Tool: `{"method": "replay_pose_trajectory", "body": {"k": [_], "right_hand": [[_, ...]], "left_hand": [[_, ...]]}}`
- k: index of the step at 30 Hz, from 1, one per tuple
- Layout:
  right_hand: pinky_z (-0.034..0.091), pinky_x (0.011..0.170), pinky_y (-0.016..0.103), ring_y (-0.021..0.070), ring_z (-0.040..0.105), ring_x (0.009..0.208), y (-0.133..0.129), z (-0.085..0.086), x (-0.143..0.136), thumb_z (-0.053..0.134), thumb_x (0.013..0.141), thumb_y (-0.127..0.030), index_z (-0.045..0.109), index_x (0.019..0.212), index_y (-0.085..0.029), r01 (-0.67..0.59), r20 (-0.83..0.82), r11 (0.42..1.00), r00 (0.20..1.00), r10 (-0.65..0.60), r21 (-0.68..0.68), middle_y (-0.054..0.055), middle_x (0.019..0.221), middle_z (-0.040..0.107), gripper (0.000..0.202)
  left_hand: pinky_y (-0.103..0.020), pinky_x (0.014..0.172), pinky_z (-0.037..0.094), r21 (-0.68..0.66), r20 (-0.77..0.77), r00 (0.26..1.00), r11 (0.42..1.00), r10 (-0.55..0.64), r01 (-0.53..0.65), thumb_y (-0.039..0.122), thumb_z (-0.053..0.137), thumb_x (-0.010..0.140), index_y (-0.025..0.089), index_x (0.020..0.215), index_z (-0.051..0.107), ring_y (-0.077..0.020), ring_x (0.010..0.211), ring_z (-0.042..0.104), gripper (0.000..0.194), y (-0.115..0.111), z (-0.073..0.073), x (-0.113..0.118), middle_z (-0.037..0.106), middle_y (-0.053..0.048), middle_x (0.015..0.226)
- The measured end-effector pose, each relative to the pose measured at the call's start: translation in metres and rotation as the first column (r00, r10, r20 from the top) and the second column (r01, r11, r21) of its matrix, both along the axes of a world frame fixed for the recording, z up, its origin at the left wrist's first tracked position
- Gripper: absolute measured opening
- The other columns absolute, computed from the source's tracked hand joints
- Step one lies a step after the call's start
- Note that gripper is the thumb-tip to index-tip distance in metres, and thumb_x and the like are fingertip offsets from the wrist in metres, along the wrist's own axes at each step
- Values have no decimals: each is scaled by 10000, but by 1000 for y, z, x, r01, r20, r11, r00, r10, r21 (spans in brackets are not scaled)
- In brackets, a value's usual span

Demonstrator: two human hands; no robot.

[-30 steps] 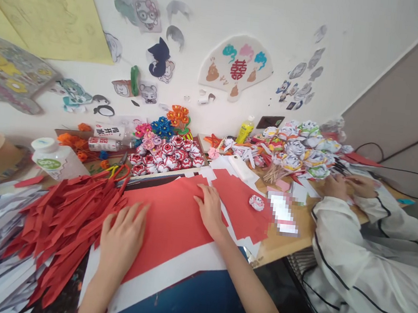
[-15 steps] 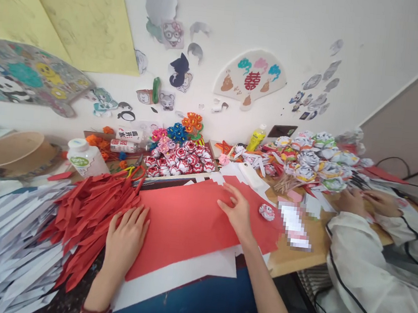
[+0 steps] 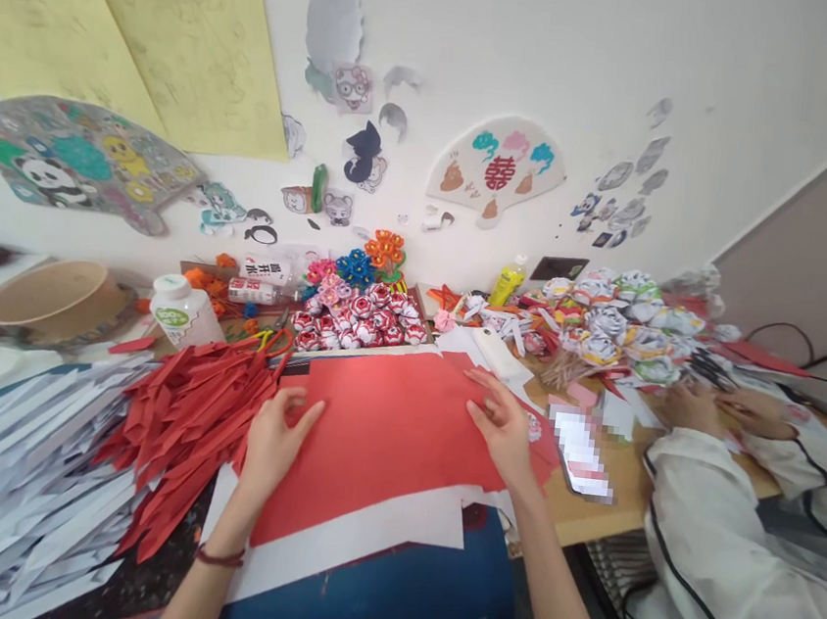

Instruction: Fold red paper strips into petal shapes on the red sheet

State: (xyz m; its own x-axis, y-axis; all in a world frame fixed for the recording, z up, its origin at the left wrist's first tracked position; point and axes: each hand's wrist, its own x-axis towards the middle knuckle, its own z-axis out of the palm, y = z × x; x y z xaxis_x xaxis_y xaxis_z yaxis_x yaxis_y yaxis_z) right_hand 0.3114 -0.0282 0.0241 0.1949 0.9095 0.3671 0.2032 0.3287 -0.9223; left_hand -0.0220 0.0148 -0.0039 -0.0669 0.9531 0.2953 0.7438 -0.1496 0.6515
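Note:
A large red paper sheet (image 3: pixel 378 434) lies flat in front of me, over white paper (image 3: pixel 405 530) whose front edge sticks out. My left hand (image 3: pixel 275 443) is at the sheet's left edge, thumb and fingers apart. Over the right end is my right hand (image 3: pixel 506 426), its fingers slightly curled and apart, holding nothing. Whether either hand touches the sheet I cannot tell. A small white-and-red paper flower (image 3: pixel 535 427) sits partly hidden behind the right hand. Left of my left hand is a pile of folded red paper strips (image 3: pixel 187 424).
White paper strips (image 3: pixel 19 475) spread over the left side. Behind the sheet stand red-and-white paper flowers (image 3: pixel 364 319), a white bottle (image 3: pixel 184 313) and a yellow bottle (image 3: pixel 508 282). A phone (image 3: pixel 580 450) lies at right, near another person's hands (image 3: pixel 699 408).
My left hand has lifted from lying flat and turned, thumb apart, moving right. My right hand has shifted slightly right and down, now partly covering the small flower. The view has tilted a little.

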Motion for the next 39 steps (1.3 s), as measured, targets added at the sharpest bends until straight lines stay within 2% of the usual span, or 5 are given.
{"method": "replay_pose_trajectory", "body": {"k": [3, 7, 11, 21, 39], "right_hand": [[477, 1016, 448, 262, 520, 1275, 6, -8, -4, 573, 907, -329, 541, 1332, -255, 67, 132, 998, 989, -69, 21, 98, 1414, 521, 432], [333, 1136, 523, 261, 382, 1382, -1, -15, -24, 493, 940, -232, 493, 1395, -269, 182, 477, 971, 847, -236, 157, 81, 1495, 419, 457], [332, 1136, 527, 248, 449, 1330, -19, -32, -53, 442, 958, -161, 597, 1287, -291, -135, 732, 990, 679, 60, 43, 42, 1397, 546, 386], [477, 1021, 429, 222, 586, 1167, -14, -51, -67, 382, 1014, -293, 571, 1309, -271, -72, 445, 994, 889, 103, -87, 67, 1262, 630, 351], [475, 1021, 488, 238, 485, 1199, 2, -56, -59, 487, 974, -205, 642, 1255, -329, -229, 607, 970, 760, 232, -84, 47, 1405, 515, 344]], "left_hand": [[-274, 624, 458, -54, 146, 988, 997, -54, 62, 575, 555, 836, 171, 961, 634, -180, 666, 616, 430, 14, 2, -1, 682, -20, 738], [-270, 604, 420, 57, -106, 994, 998, 10, -4, 488, 505, 892, 174, 798, 648, -169, 632, 582, 358, 18, 11, -6, 652, -14, 685], [-334, 855, 469, 205, -289, 949, 960, -127, 191, 352, 413, 966, 187, 1113, 662, -217, 970, 633, 334, 13, 18, -6, 709, -81, 1068], [-469, 1085, 346, -19, -686, 571, 795, -451, 606, 313, 374, 998, 320, 1476, 366, -264, 1417, 348, 478, -29, 5, 40, 394, -32, 1535], [-390, 1176, 234, -121, -622, 436, 630, -650, 767, 338, 296, 1020, 270, 1529, 228, -181, 1467, 244, 519, 11, 1, 19, 353, -35, 1555]]}}
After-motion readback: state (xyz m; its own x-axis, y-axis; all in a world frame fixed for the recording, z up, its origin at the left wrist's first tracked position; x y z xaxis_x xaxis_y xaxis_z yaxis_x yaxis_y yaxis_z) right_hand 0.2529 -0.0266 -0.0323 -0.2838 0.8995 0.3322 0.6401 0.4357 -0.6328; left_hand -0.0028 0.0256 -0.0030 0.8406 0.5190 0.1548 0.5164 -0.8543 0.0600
